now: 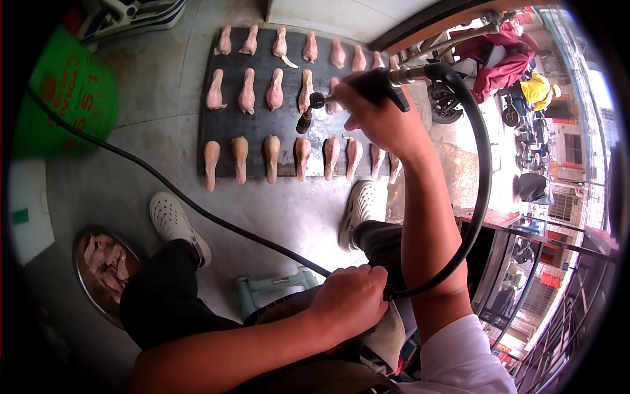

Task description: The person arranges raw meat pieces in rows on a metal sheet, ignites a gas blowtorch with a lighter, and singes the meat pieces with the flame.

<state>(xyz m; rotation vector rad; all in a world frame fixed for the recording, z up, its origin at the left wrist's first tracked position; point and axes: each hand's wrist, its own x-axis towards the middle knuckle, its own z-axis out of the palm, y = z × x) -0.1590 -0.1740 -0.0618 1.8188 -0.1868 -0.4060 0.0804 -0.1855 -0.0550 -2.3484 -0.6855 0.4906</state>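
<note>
Rows of pale pink meat pieces (247,92) lie on a dark flat board (230,128) on the floor. Above the board's right part, my right hand (377,118) is wrapped round a black torch handle (371,84), whose dark nozzle (304,123) points down near the middle row. A black hose (484,164) loops from the torch to my left hand (352,295), which is closed round it near my lap. No flame can be made out at the nozzle.
A metal bowl (134,262) of meat stands at the lower left, near a pale clog (172,220). A green cylinder (79,98) is at the upper left. A light green stool (252,292) is beneath me. Motorbikes and a person in yellow (537,90) appear outside at right.
</note>
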